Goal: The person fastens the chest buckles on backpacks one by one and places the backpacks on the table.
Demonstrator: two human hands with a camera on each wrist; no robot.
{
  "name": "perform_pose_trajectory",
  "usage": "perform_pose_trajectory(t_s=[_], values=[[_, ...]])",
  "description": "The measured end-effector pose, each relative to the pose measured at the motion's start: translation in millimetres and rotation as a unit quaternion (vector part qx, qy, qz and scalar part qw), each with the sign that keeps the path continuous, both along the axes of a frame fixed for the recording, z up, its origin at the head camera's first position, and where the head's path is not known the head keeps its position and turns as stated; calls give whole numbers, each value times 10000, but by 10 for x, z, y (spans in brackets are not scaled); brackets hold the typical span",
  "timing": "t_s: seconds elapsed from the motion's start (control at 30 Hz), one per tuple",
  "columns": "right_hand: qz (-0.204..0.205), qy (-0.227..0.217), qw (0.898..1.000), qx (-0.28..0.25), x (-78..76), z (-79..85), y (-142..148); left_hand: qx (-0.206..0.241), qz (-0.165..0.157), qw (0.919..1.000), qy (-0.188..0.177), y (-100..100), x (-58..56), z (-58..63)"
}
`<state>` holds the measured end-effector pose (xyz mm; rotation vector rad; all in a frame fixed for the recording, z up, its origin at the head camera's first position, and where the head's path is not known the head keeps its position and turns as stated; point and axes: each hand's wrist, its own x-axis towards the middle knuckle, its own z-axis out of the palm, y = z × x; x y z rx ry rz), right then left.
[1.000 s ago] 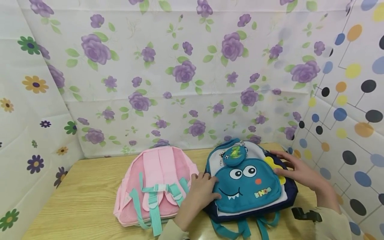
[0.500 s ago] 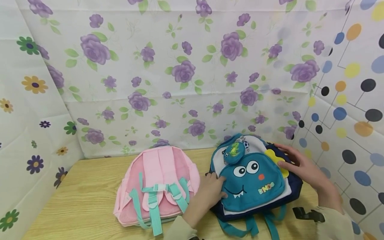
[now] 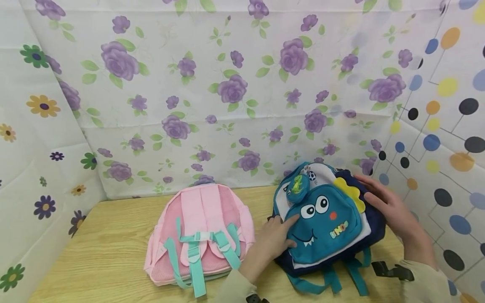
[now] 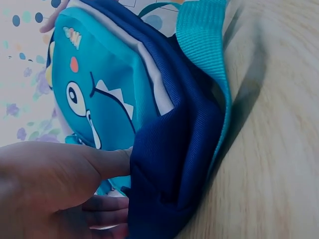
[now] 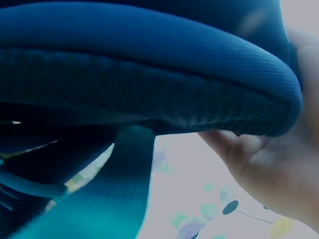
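A blue dinosaur backpack (image 3: 322, 242), with cartoon eyes, teeth and yellow spikes, stands leaning back and slightly tilted, between both hands in the head view. My left hand (image 3: 272, 237) grips its left side, the index finger lying on the front pocket near the eyes. In the left wrist view the thumb (image 4: 112, 162) presses at the navy side panel. My right hand (image 3: 395, 212) holds the opposite side, fingers reaching behind the edge; the right wrist view shows the palm (image 5: 279, 159) against the navy edge. A small round pouch (image 3: 298, 188) hangs on the front. Teal straps (image 3: 356, 275) trail below.
To the left a pink backpack (image 3: 195, 202) lies with its back panel up, its mint straps (image 3: 197, 273) buckled across. Both bags are on a wood-grain table (image 3: 102, 248). A floral cloth (image 3: 204, 84) hangs behind, with a dotted cloth (image 3: 447, 176) close on the right.
The blue backpack has shifted right and a little away, tilting further, with both hands moving along with it. My left index finger has stretched onto the front pocket. The pink backpack stays put.
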<state>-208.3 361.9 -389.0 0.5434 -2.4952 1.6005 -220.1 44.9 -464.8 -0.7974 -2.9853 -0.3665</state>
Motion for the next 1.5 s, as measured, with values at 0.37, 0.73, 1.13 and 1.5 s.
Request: perform_pose_trajectory(t_s=[0.37, 0.73, 1.13, 1.5], values=[[238, -127, 9945, -1008, 6, 10, 25, 73, -206, 9998, 38, 178, -72, -66], [-121, 81, 9944, -1045, 58, 96, -101, -140, -436, 9976, 520, 331, -84, -83], [-1340, 309, 9889, -557, 90, 195, -209, 23, -597, 9975, 383, 463, -101, -122], [-1716, 680, 9825, -238, 98, 199, -179, -23, -479, 9984, 313, 594, -93, -148]])
